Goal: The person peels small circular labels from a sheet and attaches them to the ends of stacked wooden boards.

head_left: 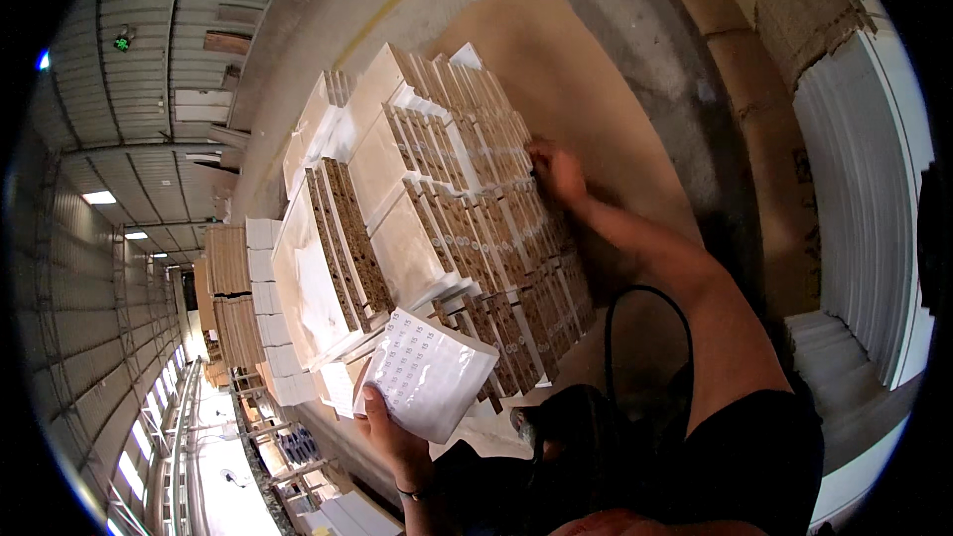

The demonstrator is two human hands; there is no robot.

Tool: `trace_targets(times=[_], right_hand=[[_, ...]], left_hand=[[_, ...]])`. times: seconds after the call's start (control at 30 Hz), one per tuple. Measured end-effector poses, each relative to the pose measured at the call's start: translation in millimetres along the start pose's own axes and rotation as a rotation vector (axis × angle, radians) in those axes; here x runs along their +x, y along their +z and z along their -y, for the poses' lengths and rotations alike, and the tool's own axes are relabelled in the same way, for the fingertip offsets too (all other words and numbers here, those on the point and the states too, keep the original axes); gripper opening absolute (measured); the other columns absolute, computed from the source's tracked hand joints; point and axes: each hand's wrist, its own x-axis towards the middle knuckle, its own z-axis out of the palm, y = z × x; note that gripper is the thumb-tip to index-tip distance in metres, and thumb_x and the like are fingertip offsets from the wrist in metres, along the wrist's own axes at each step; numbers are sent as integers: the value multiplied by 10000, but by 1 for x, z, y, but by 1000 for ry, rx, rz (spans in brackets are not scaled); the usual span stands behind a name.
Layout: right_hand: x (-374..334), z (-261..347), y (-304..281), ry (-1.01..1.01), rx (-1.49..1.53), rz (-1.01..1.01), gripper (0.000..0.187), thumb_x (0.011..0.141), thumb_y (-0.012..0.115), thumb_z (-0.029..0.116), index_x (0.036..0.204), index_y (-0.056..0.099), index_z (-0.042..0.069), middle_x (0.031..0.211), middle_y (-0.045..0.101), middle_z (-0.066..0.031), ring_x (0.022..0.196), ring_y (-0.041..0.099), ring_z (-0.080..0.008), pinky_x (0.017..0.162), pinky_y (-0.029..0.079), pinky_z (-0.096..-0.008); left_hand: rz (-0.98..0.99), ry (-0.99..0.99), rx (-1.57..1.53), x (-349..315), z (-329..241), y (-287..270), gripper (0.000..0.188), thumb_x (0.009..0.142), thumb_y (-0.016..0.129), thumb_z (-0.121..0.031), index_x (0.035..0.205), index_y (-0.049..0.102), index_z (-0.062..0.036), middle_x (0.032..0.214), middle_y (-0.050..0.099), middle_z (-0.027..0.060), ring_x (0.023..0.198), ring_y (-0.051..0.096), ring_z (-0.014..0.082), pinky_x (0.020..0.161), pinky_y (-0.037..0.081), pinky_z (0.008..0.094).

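My left hand (395,437) grips a white sheet of printed labels (429,374) by its lower left side, the thumb lying on top. Rows of small printed marks cover part of the glossy sheet. My right arm stretches out to the tall stack of panels (467,208). There my right hand (559,174) touches the panel edges on the stack's right side, fingers bent and pressed together. Whatever lies under those fingertips is too small to make out. The stacked panels show brown chipboard edges and pale faces, and small round white stickers sit on several edges.
Brown cardboard (586,69) lies on the concrete floor behind the stack. At the right stands a pile of white boards (859,199). More stacked boards (233,303) and a shelf rack (293,447) are on the left. A black cable (645,290) loops near my right arm.
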Motion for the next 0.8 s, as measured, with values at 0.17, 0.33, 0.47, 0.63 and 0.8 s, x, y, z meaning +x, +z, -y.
trace_targets(times=[0.17,0.33,0.47,0.63,0.8], right_hand=[[0,-3,-23,-79,-188,149,272,711,494,-27,936,597,86,914,557,-173,833,530,-343,728,424,-360],[11,23,-23,-116,-118,58,318,701,475,-46,968,594,82,948,541,-169,857,523,-330,754,413,-367],[7,21,-19,-204,-92,127,311,718,457,-53,974,588,66,936,548,-163,872,521,-326,756,412,-342],[9,14,-21,-207,-30,178,264,714,471,-52,924,599,44,905,564,-150,855,538,-315,751,417,-333],[17,23,-18,-199,95,207,154,723,453,-53,763,586,13,774,579,-114,736,564,-227,677,428,-307]], left_hand=[[60,9,-66,-1,-1,7,383,856,435,-236,1072,474,78,985,556,180,856,564,225,746,458,316],[64,26,-65,1,-2,7,380,861,428,-235,1071,475,78,985,557,179,847,566,221,740,461,315],[51,45,-83,-1,-4,8,384,859,435,-239,1067,474,82,977,559,173,840,568,220,741,460,313],[15,38,-73,-2,-3,3,382,855,448,-233,1064,473,85,968,561,167,840,564,221,739,458,316],[-15,33,-36,-3,-6,1,375,850,453,-226,1062,481,82,963,563,168,850,554,216,753,444,306]])
